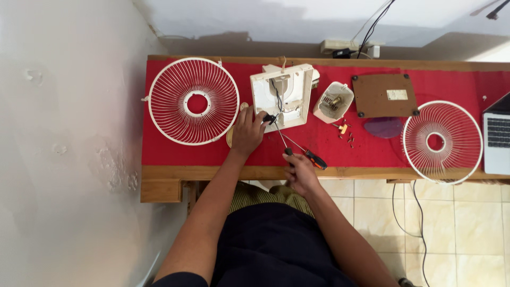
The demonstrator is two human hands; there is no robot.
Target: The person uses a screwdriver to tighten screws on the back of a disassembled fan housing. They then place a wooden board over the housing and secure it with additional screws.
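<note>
The left hand (pixel 247 131) is resting on the red desk (pixel 175 154) at the lower left corner of the open white housing (pixel 284 95), its fingers curling around a small black part (pixel 269 118) at the end of the dark wires that are running out of the housing. The grip there is closing on that part, though how firmly cannot be told.

The right hand (pixel 298 172) is hovering at the near edge of the desk, fingers pinching the lower end of a thin metal tool (pixel 281 136) whose tip is reaching up towards the black part. Just beside this hand a screwdriver (pixel 308 153) with a black and orange handle is lying on the desk; whether the hand is touching it cannot be told.

A white fan grille (pixel 193 101) is lying flat to the left of the housing, just beside the left hand. To the right of the housing a motor (pixel 333 102) in a white shell is sitting, then a brown board (pixel 384 95), with small screws (pixel 348 137) scattered below them. A second grille (pixel 442 141) is lying further right, overhanging the desk edge, and a laptop (pixel 498 135) is showing at the far right.
</note>
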